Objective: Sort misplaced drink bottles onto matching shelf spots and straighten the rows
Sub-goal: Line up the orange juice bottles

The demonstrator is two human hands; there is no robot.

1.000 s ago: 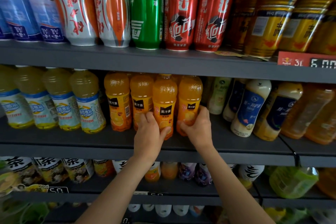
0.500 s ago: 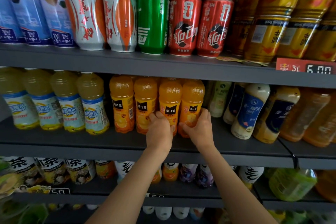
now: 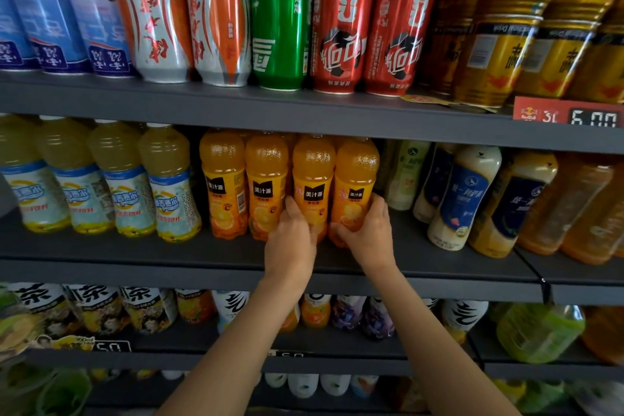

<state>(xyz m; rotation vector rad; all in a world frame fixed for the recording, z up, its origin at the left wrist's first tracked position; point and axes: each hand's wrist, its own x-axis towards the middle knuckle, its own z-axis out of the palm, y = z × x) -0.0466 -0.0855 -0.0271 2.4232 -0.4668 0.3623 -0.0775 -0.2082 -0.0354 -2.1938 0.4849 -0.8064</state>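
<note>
left hand (image 3: 293, 240): on the lower part of the third orange juice bottle (image 3: 312, 186), fingers curled around it, grip on
right hand (image 3: 366, 236): wrapped around the bottom of the fourth orange juice bottle (image 3: 354, 186), thumb in front, fingers around the right side
orange row: four bottles upright at the front of the middle shelf (image 3: 135, 257), side by side, touching or nearly so; more of the same behind
first and second juice bottles (image 3: 223, 186): to the left, no hand on them
left neighbours: pale yellow bottles (image 3: 169, 186) with blue-white labels, just beside the orange row
right neighbours: cream bottles with dark blue labels (image 3: 462, 199), leaning
top shelf: cans, incl. green can (image 3: 280, 30) and two red cans (image 3: 341, 34)
price tag (image 3: 570, 115): right edge of top shelf
</note>
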